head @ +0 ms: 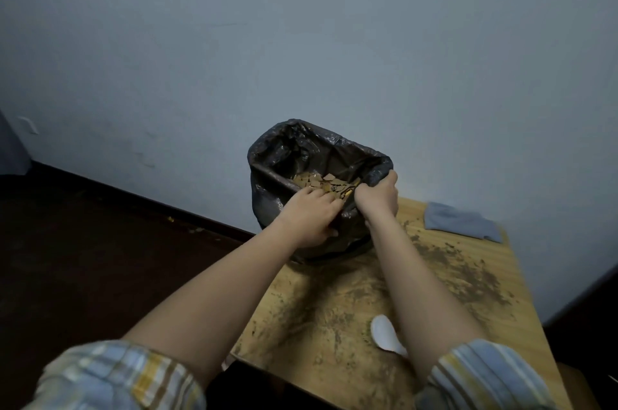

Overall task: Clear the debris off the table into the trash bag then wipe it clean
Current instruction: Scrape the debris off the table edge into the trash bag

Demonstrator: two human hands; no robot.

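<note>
Both hands grip the trash bag (301,155) rim mid-frame: left hand (309,217), right hand (379,197), fingers closed on plastic. White scrap (384,334) at lower right is half hidden by the forearm, can't tell what it is.

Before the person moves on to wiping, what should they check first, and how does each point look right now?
1. Trash bag open, right hand gripping its rim: ok.
2. Left hand emptied: cannot tell.
3. Debris in the bag: ok.
4. Table cleared: not ok, brown dirt still spread.
5. White scrap removed: not ok.
6. Blue cloth on the table's far corner: ok.
</note>
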